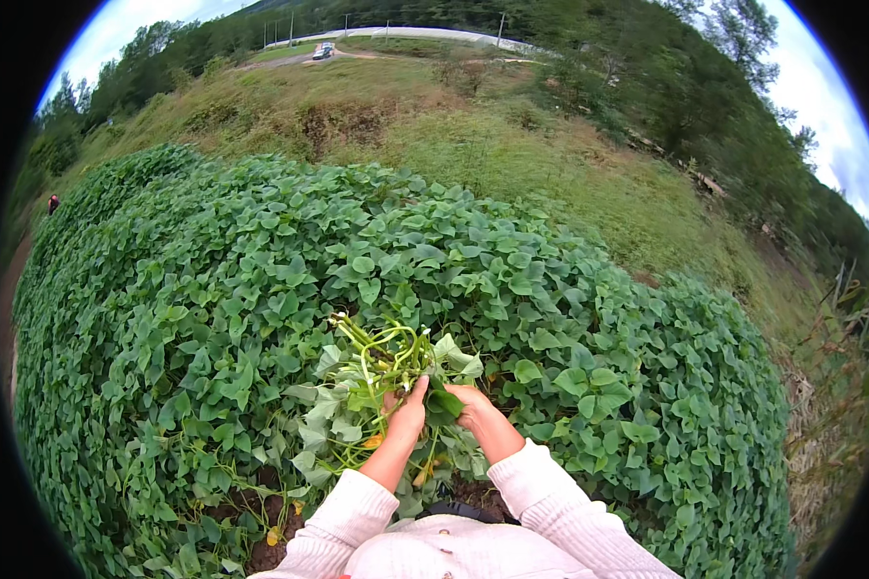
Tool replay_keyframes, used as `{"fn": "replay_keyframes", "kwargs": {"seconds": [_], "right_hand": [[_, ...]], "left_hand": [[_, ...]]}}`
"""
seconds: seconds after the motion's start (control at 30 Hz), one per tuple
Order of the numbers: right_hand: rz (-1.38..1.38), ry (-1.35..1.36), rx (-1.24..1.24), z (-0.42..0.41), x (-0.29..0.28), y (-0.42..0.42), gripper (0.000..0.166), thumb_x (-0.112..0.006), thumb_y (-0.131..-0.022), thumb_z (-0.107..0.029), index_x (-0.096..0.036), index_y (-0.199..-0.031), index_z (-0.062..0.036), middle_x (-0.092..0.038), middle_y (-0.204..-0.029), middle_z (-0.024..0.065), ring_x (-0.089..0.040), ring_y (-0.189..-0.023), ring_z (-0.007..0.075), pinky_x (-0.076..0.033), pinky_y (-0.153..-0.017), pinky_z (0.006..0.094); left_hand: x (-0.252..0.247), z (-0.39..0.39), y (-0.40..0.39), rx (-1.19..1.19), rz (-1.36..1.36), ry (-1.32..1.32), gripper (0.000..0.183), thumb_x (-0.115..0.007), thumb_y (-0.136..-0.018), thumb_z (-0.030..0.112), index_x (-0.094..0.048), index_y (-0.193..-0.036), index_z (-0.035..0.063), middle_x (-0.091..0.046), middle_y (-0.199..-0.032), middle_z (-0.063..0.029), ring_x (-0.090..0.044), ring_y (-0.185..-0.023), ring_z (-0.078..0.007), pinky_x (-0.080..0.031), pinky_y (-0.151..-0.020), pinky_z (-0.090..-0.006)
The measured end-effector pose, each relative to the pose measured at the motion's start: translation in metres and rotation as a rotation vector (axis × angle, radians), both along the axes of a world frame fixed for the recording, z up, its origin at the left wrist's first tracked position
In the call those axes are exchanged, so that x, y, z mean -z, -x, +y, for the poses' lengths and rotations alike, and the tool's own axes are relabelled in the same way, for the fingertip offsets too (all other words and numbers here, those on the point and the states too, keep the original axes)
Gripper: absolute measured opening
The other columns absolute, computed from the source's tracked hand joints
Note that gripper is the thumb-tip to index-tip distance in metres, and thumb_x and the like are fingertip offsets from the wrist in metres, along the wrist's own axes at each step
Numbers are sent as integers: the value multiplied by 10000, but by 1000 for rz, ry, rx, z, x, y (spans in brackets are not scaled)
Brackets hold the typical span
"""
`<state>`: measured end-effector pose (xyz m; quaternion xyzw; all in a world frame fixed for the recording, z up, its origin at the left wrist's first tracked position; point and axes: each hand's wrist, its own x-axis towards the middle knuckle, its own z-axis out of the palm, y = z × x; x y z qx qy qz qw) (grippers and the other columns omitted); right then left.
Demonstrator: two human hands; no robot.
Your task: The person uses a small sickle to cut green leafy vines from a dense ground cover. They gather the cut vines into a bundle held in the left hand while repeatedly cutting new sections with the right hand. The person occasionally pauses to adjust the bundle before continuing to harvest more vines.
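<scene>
A bunch of sweet potato vines (398, 346) is held up in front of my body, its pale cut stems sticking up and forward. My left hand (407, 414) grips it from the near side, thumb extended along the stems. From the right, my right hand (478, 414) holds the same bunch beside a dark green leaf (445, 404), which hides its fingertips. Limp, paler leaves (324, 418) hang to the left of the bunch, and a few yellowed leaves (374, 441) show under it.
Dense leafy vines (224, 289) spread around me, with bare soil (264, 554) showing near my body. Beyond lies a grassy slope (536, 155). A person (53, 204) is far off at the left edge. A vehicle (324, 51) stands on a distant track.
</scene>
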<state>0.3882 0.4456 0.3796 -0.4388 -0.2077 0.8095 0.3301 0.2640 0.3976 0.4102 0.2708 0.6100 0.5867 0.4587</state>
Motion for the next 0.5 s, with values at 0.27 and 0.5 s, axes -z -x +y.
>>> {"fn": "replay_keyframes", "kwargs": {"seconds": [0.27, 0.5], "right_hand": [[-1133, -258, -103, -11, -39, 15, 445, -686, -689, -330, -621, -817, 91, -636, -844, 205, -632, -760, 295, -483, -670, 371], [-1255, -414, -34, -10, -51, 4, 372, -601, -701, -183, -538, -977, 58, -623, -895, 231, -611, -872, 356, -487, -757, 416]], "left_hand": [[59, 4, 11, 73, 22, 84, 536, -657, -786, 341, -484, -1179, 21, -562, -1130, -114, -537, -989, -231, -398, -865, -345], [62, 27, 9, 200, -163, -53, 453, -610, -840, 280, -487, -1161, -14, -565, -1091, -76, -543, -909, -189, -441, -783, -306]]}}
